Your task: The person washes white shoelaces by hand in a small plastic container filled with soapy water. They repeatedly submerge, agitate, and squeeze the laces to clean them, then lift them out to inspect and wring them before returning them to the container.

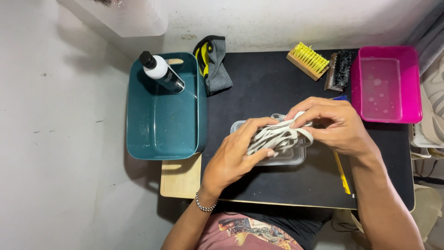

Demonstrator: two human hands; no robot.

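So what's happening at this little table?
A person holds a bundle of pale grey shoelaces in both hands, left hand and right hand, over a small clear plastic container on a black mat. A teal tub with a bottle sits to the left, a pink tub to the right, and two brushes lie at the back.

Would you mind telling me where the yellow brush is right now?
In the head view, the yellow brush lies at the far right of the black mat, beside the black brush and left of the pink tub.
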